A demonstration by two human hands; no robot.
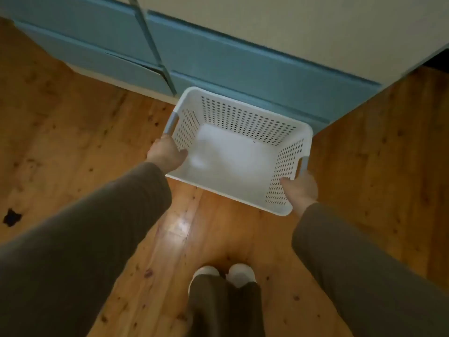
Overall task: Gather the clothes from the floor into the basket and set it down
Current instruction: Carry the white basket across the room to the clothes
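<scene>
A white perforated plastic basket (245, 117) with grey handles hangs in front of me above the wooden floor, with nothing inside it. My left hand (166, 153) grips its left rim just below the grey handle. My right hand (301, 188) holds the right rim below the other handle. Both arms wear brown sleeves. A small dark piece of cloth (11, 217) lies on the floor at the far left.
A blue chest of drawers (243, 62) with a pale top stands right behind the basket. A thin grey pole (155, 49) leans across its front. My feet in white slippers (224, 274) stand on the wooden floor (73, 147) below the basket.
</scene>
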